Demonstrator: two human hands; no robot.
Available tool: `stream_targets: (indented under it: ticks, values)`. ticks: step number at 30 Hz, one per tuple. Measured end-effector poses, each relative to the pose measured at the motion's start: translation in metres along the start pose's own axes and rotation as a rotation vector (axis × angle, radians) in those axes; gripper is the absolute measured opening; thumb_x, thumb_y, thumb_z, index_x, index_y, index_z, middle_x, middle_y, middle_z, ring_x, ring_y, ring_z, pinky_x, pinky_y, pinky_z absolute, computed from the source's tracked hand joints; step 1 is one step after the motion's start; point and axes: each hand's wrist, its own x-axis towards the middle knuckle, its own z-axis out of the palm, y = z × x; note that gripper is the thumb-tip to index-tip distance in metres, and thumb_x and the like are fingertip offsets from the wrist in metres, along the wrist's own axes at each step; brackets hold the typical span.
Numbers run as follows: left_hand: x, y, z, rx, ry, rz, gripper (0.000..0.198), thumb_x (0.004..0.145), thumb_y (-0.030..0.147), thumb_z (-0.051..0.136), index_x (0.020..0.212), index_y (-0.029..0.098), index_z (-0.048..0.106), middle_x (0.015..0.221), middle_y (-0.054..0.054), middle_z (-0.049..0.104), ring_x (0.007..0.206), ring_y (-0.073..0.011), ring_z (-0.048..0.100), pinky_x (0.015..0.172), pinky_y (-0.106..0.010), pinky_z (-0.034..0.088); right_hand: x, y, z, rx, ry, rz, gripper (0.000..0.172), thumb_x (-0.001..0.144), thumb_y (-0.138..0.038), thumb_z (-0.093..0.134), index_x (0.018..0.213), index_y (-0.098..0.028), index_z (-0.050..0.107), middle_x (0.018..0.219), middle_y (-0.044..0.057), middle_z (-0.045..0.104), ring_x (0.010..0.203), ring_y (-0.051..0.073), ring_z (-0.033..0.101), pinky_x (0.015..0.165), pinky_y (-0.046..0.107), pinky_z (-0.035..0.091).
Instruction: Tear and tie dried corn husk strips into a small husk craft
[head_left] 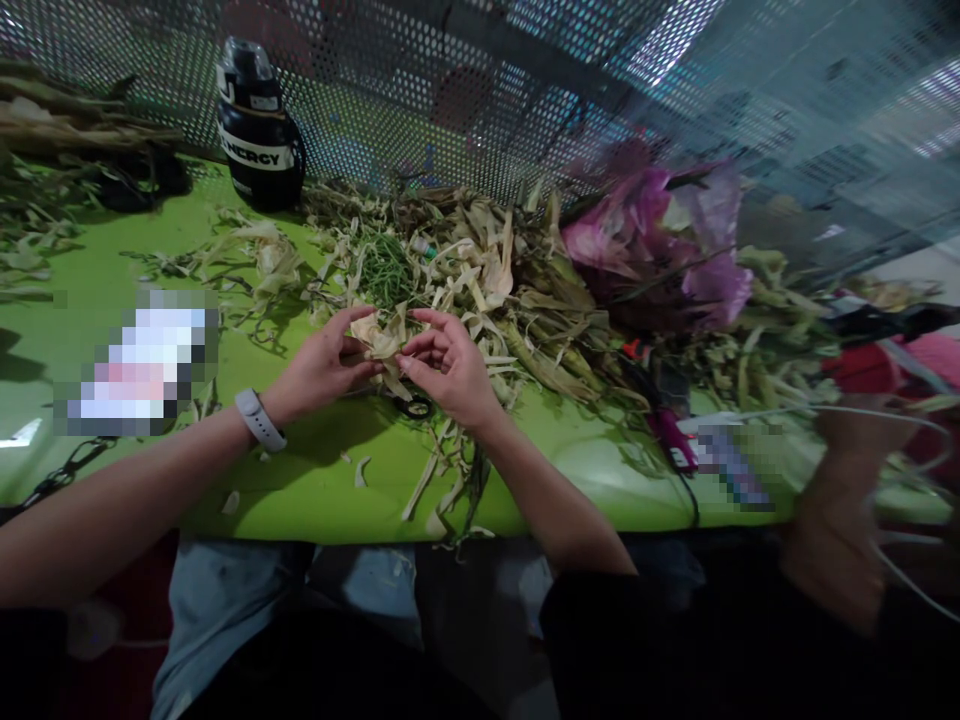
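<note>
My left hand (330, 355), with a white band on its wrist, pinches the left side of a pale, petal-like bunch of dried corn husk (384, 338). From the right, my right hand (448, 370) has thumb and fingertips closed on the same husk bunch. Both hands are just above the green table (315, 475). Below them lies a dark ring-shaped thing (414, 405), partly hidden; its kind is unclear. Right behind the hands sits a clump of thin green strands (386, 268), with a small tube (424, 247) beside it.
Loose husks (540, 330) spread behind and right. A black bottle (262, 150) stands by the perforated metal panel (375, 90). At left lies a blurred-out phone (139, 365); at right are a pink plastic bag (660, 240), a white cable (810, 408) and another person's arm (844, 510).
</note>
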Motion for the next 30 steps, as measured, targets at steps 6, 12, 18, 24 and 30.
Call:
stream_targets:
  ticks: [6,12,18,24,30]
  values:
    - [0.005,-0.004,0.0,-0.139,0.031,-0.053,0.06,0.075,0.029,0.072,0.126,0.014,0.043,0.076,0.0,0.063,0.067,-0.013,0.062,0.06,-0.023,0.048,0.002,0.003,-0.003,-0.028,-0.034,0.002,0.052,0.078,-0.03,0.069,0.124,-0.021,0.046,0.089,0.001,0.063,0.075,0.013,0.059,0.07,0.03,0.05]
    - [-0.002,0.006,0.003,-0.031,-0.074,-0.046,0.068,0.076,0.026,0.07,0.135,0.015,0.038,0.067,0.004,0.059,0.059,-0.0115,0.056,0.055,-0.021,0.042,0.002,0.008,0.004,0.067,-0.009,0.032,0.053,0.075,-0.029,0.07,0.121,-0.021,0.045,0.083,-0.001,0.061,0.075,0.013,0.059,0.073,0.03,0.051]
    - [-0.004,0.004,-0.001,0.102,-0.133,0.088,0.078,0.082,0.029,0.062,0.15,0.017,0.024,0.07,0.002,0.063,0.063,-0.0141,0.057,0.063,-0.025,0.044,0.003,-0.001,0.0,0.181,-0.062,0.179,0.037,0.075,-0.03,0.066,0.108,-0.021,0.053,0.082,-0.001,0.059,0.066,0.011,0.057,0.064,0.028,0.051]
    - [-0.006,0.002,0.003,0.23,-0.146,0.149,0.079,0.081,0.029,0.063,0.15,0.019,0.025,0.09,-0.007,0.073,0.081,-0.0219,0.067,0.078,-0.033,0.048,0.003,-0.001,0.004,0.056,-0.156,0.2,0.02,0.075,-0.036,0.067,0.08,-0.018,0.061,0.072,-0.001,0.058,0.062,0.011,0.052,0.059,0.026,0.046]
    - [-0.004,0.002,0.004,0.112,-0.199,0.058,0.059,0.082,0.033,0.063,0.133,0.016,0.038,0.082,-0.005,0.07,0.073,-0.0175,0.064,0.07,-0.029,0.049,0.002,-0.001,0.005,-0.007,0.076,0.01,0.013,0.071,-0.033,0.074,0.076,-0.022,0.072,0.079,0.0,0.056,0.073,0.012,0.052,0.07,0.029,0.046]
